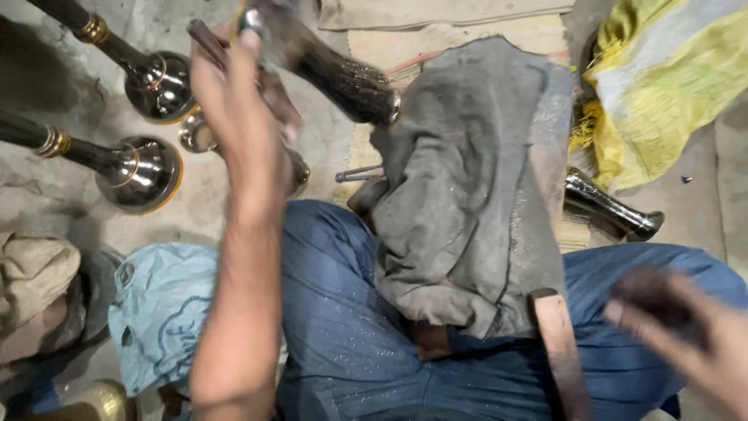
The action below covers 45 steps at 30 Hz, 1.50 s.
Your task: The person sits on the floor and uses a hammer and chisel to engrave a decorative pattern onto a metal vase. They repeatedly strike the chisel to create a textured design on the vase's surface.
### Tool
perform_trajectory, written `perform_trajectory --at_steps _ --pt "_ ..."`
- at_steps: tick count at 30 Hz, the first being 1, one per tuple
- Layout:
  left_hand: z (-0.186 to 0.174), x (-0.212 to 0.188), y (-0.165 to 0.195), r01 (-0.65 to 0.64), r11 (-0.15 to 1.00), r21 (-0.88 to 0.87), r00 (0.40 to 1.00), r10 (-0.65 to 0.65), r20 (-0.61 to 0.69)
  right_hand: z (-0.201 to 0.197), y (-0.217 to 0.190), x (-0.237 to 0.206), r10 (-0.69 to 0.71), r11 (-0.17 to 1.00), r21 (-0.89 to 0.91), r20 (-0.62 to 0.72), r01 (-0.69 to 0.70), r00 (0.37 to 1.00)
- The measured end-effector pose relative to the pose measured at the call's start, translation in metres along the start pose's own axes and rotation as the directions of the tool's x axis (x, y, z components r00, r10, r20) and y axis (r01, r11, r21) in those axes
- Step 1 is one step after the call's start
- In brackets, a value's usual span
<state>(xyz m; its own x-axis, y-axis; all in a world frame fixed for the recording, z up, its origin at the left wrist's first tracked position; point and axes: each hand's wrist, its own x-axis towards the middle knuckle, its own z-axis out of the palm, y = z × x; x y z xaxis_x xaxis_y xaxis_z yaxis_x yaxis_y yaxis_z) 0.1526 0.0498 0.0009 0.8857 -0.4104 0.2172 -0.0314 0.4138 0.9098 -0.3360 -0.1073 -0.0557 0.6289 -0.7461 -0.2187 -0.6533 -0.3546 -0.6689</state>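
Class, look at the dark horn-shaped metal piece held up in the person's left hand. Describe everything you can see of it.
The horn-shaped piece is dark, glossy metal, widening to a flared bell with a pale rim. It is tilted, narrow end up-left, bell down-right. The left hand grips its narrow end, which is blurred. The bell's rim meets the grey cloth spread over the lap.

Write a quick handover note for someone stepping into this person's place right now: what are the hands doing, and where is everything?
Left hand: raised, gripping the narrow end of a dark horn-shaped metal piece.
Right hand: blurred, low right, apparently holding nothing.
Grey cloth lies over the lap, with a wooden strip at its edge.
Two shiny horn pieces lie on the floor to the left, another to the right.
How far the work has come cannot be told.
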Motion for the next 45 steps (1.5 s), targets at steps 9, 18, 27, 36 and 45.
perform_trajectory --at_steps 9,18,27,36,45 --pt "-0.039 0.090 -0.017 0.167 0.986 -0.028 0.980 -0.163 0.116 -0.026 -0.054 0.208 -0.051 0.765 -0.631 0.139 0.129 0.989" --pt "-0.022 0.129 0.008 0.294 0.824 0.485 0.895 -0.415 0.163 0.023 -0.069 0.227 0.252 0.593 -0.781 0.411 0.196 0.876" --pt "-0.024 0.128 -0.036 0.489 0.563 0.666 0.719 -0.693 0.058 0.026 -0.080 0.225 0.258 0.548 -0.819 0.359 0.170 0.897" --pt "-0.045 0.126 -0.043 0.053 -0.072 0.996 0.866 -0.494 -0.082 -0.004 -0.045 0.248 -0.074 0.896 -0.423 0.154 0.133 0.985" --pt "-0.070 0.091 -0.047 -0.244 0.006 0.970 0.965 0.104 0.243 -0.033 -0.036 0.180 -0.228 0.963 0.048 -0.377 0.265 0.898"
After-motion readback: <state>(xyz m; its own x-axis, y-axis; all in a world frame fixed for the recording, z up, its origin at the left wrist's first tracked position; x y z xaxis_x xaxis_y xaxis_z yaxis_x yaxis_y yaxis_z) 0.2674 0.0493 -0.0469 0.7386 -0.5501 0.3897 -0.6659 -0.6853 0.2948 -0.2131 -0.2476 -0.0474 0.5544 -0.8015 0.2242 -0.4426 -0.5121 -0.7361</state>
